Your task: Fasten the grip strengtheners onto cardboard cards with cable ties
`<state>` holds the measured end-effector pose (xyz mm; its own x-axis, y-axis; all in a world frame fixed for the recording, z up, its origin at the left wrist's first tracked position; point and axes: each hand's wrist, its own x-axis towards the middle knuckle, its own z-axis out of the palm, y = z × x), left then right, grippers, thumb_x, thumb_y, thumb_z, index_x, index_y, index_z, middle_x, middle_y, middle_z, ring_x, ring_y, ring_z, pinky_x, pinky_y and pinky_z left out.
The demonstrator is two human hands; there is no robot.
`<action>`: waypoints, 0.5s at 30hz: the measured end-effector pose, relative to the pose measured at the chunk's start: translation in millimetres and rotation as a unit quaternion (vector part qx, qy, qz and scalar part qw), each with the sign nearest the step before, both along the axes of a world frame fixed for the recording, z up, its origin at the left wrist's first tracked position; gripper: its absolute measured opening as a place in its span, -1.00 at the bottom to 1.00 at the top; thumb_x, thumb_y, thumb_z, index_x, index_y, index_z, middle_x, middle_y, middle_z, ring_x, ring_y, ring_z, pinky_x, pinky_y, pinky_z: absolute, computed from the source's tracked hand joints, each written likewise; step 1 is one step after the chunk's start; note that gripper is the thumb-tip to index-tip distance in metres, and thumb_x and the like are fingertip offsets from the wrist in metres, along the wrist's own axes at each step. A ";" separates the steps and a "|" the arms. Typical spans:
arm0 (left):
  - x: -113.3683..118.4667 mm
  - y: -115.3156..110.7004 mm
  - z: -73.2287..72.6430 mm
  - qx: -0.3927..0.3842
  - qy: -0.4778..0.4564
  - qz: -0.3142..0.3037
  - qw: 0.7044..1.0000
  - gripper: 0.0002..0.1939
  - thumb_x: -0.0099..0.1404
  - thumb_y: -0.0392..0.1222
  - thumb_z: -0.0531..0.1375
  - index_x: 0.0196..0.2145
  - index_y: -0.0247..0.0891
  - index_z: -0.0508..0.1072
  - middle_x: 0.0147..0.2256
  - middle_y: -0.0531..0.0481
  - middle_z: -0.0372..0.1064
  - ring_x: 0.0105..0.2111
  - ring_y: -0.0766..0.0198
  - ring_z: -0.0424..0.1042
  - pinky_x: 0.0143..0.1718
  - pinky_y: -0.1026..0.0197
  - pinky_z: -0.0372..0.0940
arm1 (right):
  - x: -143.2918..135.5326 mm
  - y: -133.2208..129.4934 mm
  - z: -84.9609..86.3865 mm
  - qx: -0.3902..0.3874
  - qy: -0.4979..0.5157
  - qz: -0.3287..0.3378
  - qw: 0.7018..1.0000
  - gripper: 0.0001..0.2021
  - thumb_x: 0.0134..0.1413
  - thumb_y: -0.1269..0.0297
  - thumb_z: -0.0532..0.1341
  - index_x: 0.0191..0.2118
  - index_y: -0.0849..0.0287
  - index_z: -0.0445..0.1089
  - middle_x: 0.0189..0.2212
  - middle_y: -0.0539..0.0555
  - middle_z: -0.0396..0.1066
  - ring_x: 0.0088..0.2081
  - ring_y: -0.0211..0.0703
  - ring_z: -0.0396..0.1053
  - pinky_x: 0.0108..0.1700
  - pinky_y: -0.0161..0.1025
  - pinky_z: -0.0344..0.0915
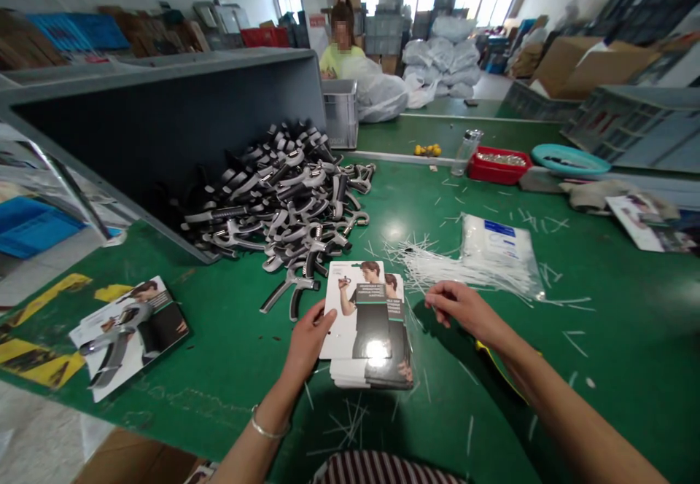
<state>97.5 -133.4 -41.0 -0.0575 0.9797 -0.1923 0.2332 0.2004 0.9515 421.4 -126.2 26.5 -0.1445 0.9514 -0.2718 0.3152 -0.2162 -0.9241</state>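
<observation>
2 bare hands at work over a green bench from where I'm standing. The left hand has its fingers closed on the left edge of a printed card, thumb on the front, and that card lies over a small stack of similar cards. The right hand is up just beside the stack, fingers loosely curled; can't tell if they're pinching anything thin. Right beyond it there's a messy heap of white plastic ties next to a clear bag with more of them.

Big pile of black and grey hand grips spilling out of a tipped grey crate, too. Off to the left, 1 loose hand grip sits on more cards. A yellow-handled tool is partly hidden under the right forearm. Farther back: a red tray, a turquoise dish and 1 person in a yellow top.
</observation>
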 end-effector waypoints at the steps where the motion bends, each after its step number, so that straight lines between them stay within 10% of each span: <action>1: -4.4 0.8 1.3 0.006 0.008 0.009 1.000 -0.47 0.18 0.08 0.24 0.03 -0.27 0.49 -0.14 -0.12 0.51 -0.23 0.14 0.48 -0.19 0.17 0.36 | -5.8 -0.6 2.0 0.001 0.039 0.008 0.999 -0.72 0.10 0.04 0.25 -0.30 0.18 0.38 -0.57 -0.06 0.38 -0.59 -0.30 0.27 -0.52 -0.33 0.17; 8: -18.0 -8.0 14.4 0.007 0.005 -0.005 1.000 -0.50 0.27 0.07 0.15 0.06 -0.26 0.45 -0.21 -0.06 0.53 -0.30 0.16 0.47 -0.29 0.22 0.31 | -33.9 0.4 3.5 -0.048 0.179 0.028 0.982 -0.70 0.12 0.04 0.28 -0.27 0.22 0.38 -0.58 -0.07 0.30 -0.57 -0.33 0.21 -0.48 -0.32 0.19; 15: -34.2 -8.2 20.8 0.041 0.183 -0.039 0.981 -0.70 0.29 0.07 0.14 -0.39 -0.22 0.40 -0.54 0.05 0.36 -0.53 0.25 0.34 -0.44 0.26 0.15 | -95.3 -0.5 -6.2 -0.078 0.282 0.026 0.956 -0.72 0.11 0.06 0.31 -0.29 0.19 0.36 -0.52 -0.06 0.34 -0.57 -0.37 0.22 -0.49 -0.36 0.19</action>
